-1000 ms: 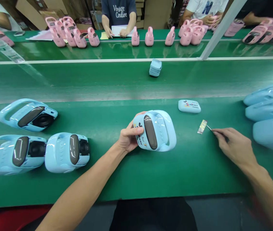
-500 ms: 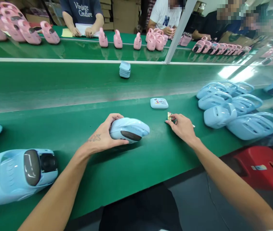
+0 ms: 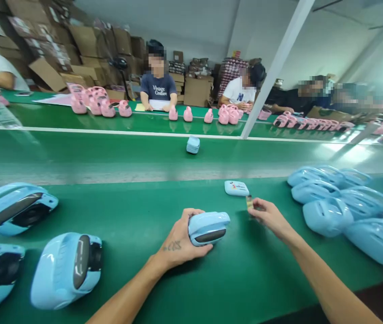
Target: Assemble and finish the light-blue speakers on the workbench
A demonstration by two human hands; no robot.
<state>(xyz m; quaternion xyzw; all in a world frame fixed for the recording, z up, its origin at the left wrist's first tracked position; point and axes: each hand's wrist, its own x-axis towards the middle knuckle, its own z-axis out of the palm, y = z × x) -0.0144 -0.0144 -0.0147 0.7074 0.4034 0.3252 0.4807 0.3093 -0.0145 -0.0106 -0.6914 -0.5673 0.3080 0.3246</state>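
My left hand [image 3: 183, 240] is wrapped around a light-blue plastic housing [image 3: 208, 222] with a dark grey oval window on its near side. The housing is tilted just over the green table. To its right, my right hand [image 3: 272, 218] pinches a small, flat yellowish piece [image 3: 249, 203] between thumb and fingers; its exact kind is too small to tell. Close beyond that piece lies a light-blue cover [image 3: 236, 188] with a printed cartoon figure and lettering.
Several blue housings with handles [image 3: 328, 216] stand at right, and more with dark windows [image 3: 59, 274] at left. A stack of blue covers [image 3: 193, 145] sits on the belt [image 3: 137, 157]. Across it, people [image 3: 159, 87] sit behind pink housings [image 3: 107, 108].
The camera has tilted up and turned left, so more of the room shows. My left hand still grips the blue housing. My right hand still pinches the yellowish piece, nearer the printed cover.
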